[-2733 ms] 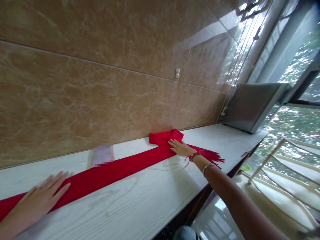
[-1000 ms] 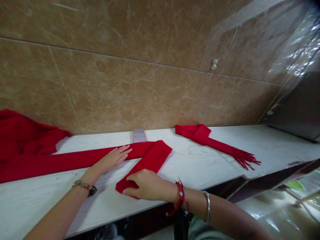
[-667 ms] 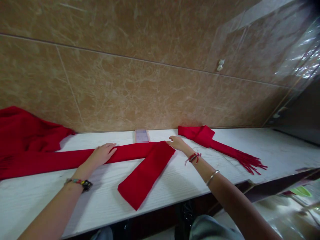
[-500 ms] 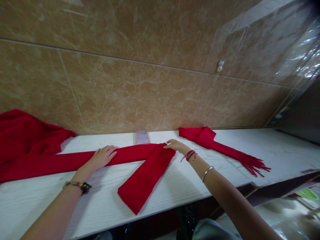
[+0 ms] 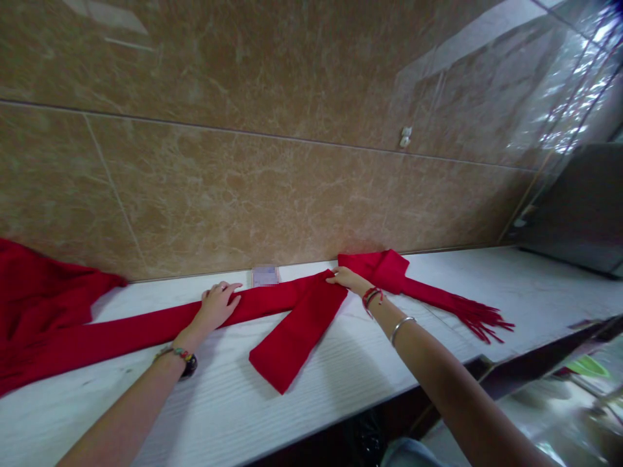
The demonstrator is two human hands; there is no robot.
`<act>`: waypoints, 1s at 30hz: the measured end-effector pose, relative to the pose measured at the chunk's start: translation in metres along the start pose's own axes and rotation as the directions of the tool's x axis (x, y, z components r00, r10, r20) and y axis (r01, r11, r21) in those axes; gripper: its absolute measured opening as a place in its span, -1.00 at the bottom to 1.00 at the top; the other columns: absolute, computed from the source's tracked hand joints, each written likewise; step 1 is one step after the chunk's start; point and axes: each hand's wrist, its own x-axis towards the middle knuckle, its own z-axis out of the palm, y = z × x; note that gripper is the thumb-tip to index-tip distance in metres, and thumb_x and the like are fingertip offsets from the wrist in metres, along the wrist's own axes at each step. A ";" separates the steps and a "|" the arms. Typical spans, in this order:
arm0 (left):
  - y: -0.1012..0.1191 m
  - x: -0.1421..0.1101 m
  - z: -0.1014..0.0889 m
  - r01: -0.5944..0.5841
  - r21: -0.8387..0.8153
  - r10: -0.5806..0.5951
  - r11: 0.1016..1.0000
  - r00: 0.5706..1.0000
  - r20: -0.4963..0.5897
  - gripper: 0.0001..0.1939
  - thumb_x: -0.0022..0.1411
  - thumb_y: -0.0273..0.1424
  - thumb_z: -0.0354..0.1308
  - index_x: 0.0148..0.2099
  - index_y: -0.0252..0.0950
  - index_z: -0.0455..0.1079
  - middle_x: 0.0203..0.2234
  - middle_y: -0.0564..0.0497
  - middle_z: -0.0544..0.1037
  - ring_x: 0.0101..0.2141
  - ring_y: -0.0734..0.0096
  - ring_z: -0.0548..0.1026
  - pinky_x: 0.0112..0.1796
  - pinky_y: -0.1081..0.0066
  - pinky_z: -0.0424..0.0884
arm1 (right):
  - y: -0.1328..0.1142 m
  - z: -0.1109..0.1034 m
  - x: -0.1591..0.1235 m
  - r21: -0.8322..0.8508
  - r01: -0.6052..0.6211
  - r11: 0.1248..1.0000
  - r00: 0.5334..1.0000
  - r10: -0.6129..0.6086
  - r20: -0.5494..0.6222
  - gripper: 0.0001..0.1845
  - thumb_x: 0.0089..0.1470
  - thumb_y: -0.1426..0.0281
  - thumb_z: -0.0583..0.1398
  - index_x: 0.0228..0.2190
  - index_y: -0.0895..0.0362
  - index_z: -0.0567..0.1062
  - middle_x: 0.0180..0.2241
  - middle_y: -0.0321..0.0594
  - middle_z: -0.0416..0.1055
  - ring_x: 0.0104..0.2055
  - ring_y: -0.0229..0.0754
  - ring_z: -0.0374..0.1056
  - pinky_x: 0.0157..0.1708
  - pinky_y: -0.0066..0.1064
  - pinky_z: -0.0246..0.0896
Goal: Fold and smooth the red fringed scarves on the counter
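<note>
A long red scarf [image 5: 121, 327] lies along the white counter [image 5: 341, 383], with its right end folded back toward me as a flap [image 5: 296, 334]. My left hand [image 5: 217, 305] rests on the scarf's strip, fingers curled over its far edge. At the fold corner, my right hand [image 5: 346, 279] presses the cloth with fingers close together. A second red scarf [image 5: 413, 288], folded with a fringe, lies just right of my right hand.
A brown tiled wall [image 5: 272, 168] rises behind the counter. A small card [image 5: 265, 275] leans at the wall base. A heap of red cloth [image 5: 34, 292] lies at far left. A dark grey box [image 5: 579, 207] stands at the right end.
The scarf end was folded back toward me. My right hand let go of the flap and went to the fold corner. My left hand slid right along the strip and curled.
</note>
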 end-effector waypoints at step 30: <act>0.077 -0.052 -0.071 0.515 -0.729 0.081 0.452 0.790 0.608 -0.46 -0.05 -0.25 0.13 0.02 -0.25 0.21 -0.19 -0.04 0.46 -0.24 0.30 0.44 -0.33 0.41 0.36 | 0.006 -0.011 -0.040 -0.236 0.445 0.864 0.889 -0.458 0.004 -0.48 0.00 0.39 0.13 0.04 0.12 0.23 0.08 -0.05 0.14 0.09 -0.17 0.09 0.01 -0.28 0.07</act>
